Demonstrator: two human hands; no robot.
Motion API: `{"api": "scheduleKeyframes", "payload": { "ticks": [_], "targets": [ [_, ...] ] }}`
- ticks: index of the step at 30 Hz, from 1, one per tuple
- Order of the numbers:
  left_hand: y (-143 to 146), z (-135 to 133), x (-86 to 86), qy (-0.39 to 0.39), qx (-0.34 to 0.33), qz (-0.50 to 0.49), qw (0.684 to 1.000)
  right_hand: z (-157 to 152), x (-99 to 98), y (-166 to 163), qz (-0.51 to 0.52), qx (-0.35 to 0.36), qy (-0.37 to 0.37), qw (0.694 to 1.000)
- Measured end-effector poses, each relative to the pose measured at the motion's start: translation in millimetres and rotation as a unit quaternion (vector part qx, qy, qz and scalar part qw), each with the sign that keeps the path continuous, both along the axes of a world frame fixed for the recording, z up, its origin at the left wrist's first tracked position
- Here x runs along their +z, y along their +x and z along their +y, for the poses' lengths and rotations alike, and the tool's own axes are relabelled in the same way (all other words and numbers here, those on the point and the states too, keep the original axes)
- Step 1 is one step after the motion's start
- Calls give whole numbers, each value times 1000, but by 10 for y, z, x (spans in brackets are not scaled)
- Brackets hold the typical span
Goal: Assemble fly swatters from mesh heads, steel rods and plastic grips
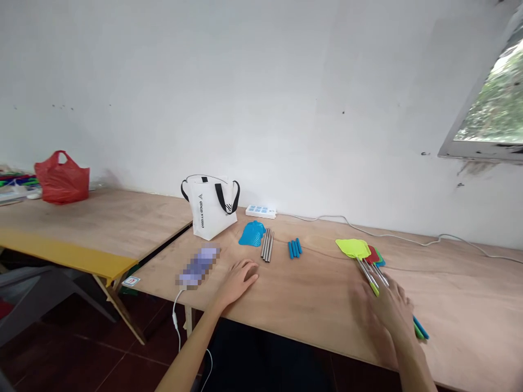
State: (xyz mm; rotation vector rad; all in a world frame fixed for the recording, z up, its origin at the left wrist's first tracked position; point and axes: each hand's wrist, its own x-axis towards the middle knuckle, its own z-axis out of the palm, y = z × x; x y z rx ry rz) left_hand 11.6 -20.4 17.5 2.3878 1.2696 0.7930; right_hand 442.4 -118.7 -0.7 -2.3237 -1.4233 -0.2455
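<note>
My left hand (239,279) lies flat on the wooden table (310,294), fingers stretched out, holding nothing. It rests just below a bundle of metal rods (267,245) and a blue swatter head (252,233). My right hand (388,310) is smeared by motion and sits over the handles of several assembled fly swatters (359,251) with yellow-green, red and blue heads. Whether its fingers grip the handles is unclear. Short blue handle pieces (295,247) lie between the two hands.
A white tote bag (210,209) and a white power strip (260,211) with its cable stand near the wall. A blurred flat object (199,265) lies left of my left hand. A red plastic bag (62,178) sits on the neighbouring table (102,228).
</note>
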Motion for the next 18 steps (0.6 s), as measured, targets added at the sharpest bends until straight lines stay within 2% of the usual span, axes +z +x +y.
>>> {"api": "scheduleKeyframes", "payload": {
  "ticks": [3, 6, 9, 12, 15, 18],
  "targets": [
    [106, -52, -31, 14, 9, 15, 1000, 80, 28, -158, 21, 134, -56, 989],
    [173, -80, -65, 23, 16, 19, 999, 96, 29, -449, 16, 229, -128, 965],
    [216, -12, -74, 24, 23, 22, 999, 72, 61, -750, 7, 255, -164, 953],
    [318, 153, -35, 46, 25, 43, 998, 64, 84, -927, -13, 248, -156, 956],
    [511, 313, 6, 78, 18, 102, 992, 71, 42, -967, -22, 235, -133, 963],
    [724, 365, -32, 82, 30, 157, 984, 78, -30, -946, -25, 235, -114, 965]
  ]
}}
